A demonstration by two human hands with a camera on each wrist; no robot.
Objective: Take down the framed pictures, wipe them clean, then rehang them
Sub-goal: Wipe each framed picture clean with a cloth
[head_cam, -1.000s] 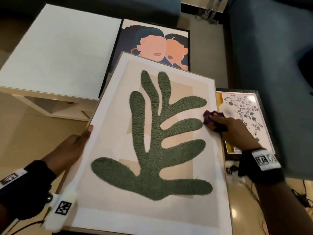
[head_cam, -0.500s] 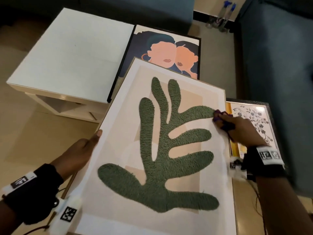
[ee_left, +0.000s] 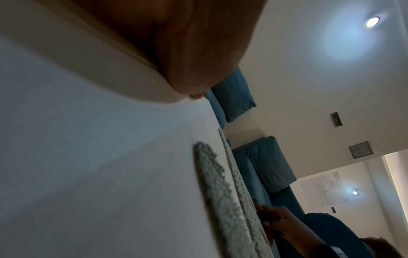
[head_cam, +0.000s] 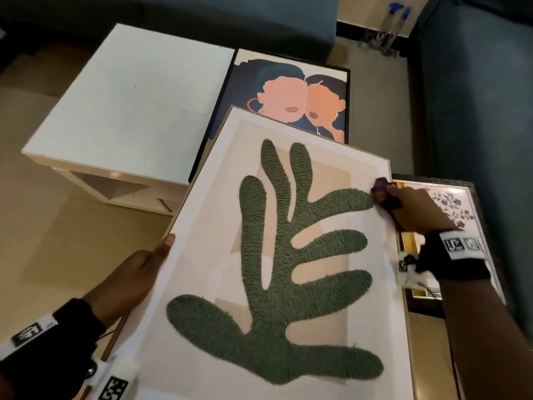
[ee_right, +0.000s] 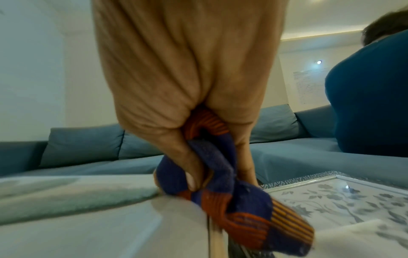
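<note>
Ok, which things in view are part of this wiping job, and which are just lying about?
In the job:
- leaf picture, held at its left edge by the left hand
- blue-and-orange cloth, gripped by the right hand, at the picture's right edge
- two-faces picture and floral picture, lying flat

Lying about:
- white table
- blue sofa
- bottles on the floor

- A white low table (head_cam: 129,111) stands on the beige floor (head_cam: 57,226).
- A blue sofa (ee_right: 84,146) with cushions lines the wall.
- Two blue-capped bottles (head_cam: 389,27) stand by the skirting.
- A ceiling light (ee_left: 372,21) glows.
</note>
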